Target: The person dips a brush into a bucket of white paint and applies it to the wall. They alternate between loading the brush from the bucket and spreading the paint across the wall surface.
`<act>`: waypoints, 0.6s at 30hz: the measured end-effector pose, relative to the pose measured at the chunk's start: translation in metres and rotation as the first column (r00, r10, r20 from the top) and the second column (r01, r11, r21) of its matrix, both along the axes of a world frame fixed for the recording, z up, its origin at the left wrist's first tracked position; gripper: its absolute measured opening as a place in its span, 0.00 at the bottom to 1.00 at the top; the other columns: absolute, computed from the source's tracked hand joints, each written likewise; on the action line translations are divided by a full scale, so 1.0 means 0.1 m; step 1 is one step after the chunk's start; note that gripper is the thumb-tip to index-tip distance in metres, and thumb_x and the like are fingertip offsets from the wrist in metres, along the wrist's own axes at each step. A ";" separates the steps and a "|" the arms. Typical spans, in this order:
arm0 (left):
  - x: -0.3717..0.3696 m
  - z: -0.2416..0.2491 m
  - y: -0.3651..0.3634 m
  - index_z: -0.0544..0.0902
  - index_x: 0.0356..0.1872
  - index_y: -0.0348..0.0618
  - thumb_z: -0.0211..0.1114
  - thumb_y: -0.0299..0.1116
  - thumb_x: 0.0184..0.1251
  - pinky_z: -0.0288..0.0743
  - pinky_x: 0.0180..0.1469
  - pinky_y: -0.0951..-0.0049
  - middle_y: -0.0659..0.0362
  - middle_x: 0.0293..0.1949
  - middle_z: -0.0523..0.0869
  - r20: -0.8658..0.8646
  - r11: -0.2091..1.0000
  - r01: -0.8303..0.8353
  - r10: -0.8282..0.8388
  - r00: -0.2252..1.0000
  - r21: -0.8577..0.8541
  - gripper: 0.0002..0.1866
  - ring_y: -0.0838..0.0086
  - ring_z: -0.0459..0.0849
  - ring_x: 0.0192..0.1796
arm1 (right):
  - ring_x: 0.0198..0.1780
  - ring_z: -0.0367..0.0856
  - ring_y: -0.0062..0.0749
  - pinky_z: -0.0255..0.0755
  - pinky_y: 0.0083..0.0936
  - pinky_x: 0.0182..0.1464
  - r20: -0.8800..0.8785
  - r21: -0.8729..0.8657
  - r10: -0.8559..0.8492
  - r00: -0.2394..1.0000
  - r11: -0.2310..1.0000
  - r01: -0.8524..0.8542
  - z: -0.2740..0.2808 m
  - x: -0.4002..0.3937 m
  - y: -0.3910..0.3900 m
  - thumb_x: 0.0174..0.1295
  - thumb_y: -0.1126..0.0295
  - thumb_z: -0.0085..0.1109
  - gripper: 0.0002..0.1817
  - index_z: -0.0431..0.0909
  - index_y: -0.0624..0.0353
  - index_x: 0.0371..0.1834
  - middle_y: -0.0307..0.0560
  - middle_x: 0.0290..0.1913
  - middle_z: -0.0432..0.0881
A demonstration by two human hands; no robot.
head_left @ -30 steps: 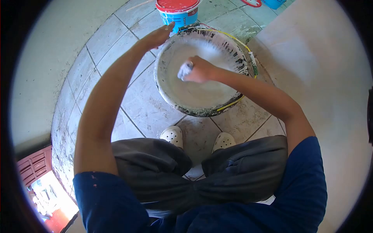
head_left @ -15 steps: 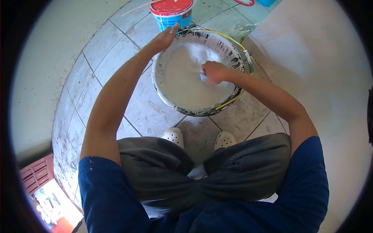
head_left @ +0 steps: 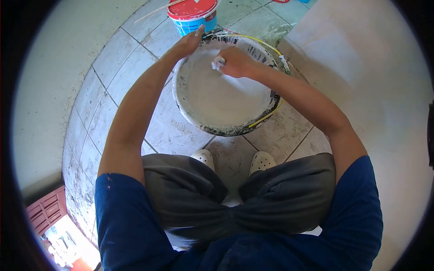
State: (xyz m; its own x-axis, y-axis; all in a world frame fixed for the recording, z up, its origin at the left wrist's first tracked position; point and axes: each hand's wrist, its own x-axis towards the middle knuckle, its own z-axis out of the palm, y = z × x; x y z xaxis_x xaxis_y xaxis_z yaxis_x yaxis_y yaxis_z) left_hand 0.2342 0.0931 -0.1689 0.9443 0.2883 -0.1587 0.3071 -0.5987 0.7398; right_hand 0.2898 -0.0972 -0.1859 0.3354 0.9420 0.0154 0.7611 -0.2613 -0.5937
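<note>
A round, paint-crusted basin (head_left: 177, 95) stands on the floor before me, holding a milky white liquid (head_left: 221, 101). My left hand (head_left: 191, 42) grips its far left rim, with white smears on the fingers. Over the liquid, toward the far side of the basin, my right hand (head_left: 236, 62) is closed in a fist around a whitish, paint-covered handle end (head_left: 219, 62). Whatever lies below that fist is hidden by the hand and the liquid. Along the right rim runs a yellow strip (head_left: 260, 41), like a thin hose or band.
A blue bucket (head_left: 192, 27) with a red lid (head_left: 193, 10) stands just beyond the basin, a thin stick (head_left: 158, 11) lying across its lid. Walls rise at left and right. My feet in cream clogs (head_left: 262, 162) are on the stained tiles. A reddish panelled door (head_left: 45, 210) shows lower left.
My right hand has swept left and away from me across the basin with the handle in its fist. My left hand stays on the rim. The view has shifted slightly.
</note>
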 end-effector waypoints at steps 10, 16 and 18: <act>0.22 -0.09 0.01 0.58 0.65 0.35 0.33 0.63 0.66 0.48 0.69 0.66 0.46 0.66 0.60 -0.074 0.996 0.087 -0.088 0.993 -0.016 0.40 0.58 0.56 0.69 | 0.35 0.80 0.47 0.74 0.37 0.40 -0.065 -0.471 0.233 0.970 0.850 -0.235 0.11 -0.38 -0.38 0.40 0.70 0.57 0.10 0.78 0.60 0.28 0.56 0.29 0.81; 0.23 0.01 -0.04 0.59 0.64 0.33 0.32 0.63 0.66 0.49 0.68 0.64 0.43 0.65 0.61 -0.157 0.997 0.081 -0.079 0.984 0.009 0.41 0.55 0.58 0.68 | 0.34 0.81 0.38 0.73 0.30 0.41 -0.526 0.071 0.214 0.823 0.976 -0.208 -0.12 -0.44 -0.11 0.42 0.65 0.63 0.11 0.81 0.60 0.28 0.50 0.30 0.82; 0.21 0.03 -0.05 0.59 0.64 0.33 0.31 0.63 0.66 0.49 0.68 0.64 0.43 0.64 0.61 -0.160 0.996 0.084 -0.082 0.984 0.008 0.41 0.55 0.58 0.67 | 0.34 0.81 0.39 0.74 0.31 0.41 -0.431 0.127 0.137 0.892 0.988 -0.090 0.04 -0.30 -0.04 0.42 0.67 0.60 0.10 0.82 0.58 0.28 0.50 0.31 0.83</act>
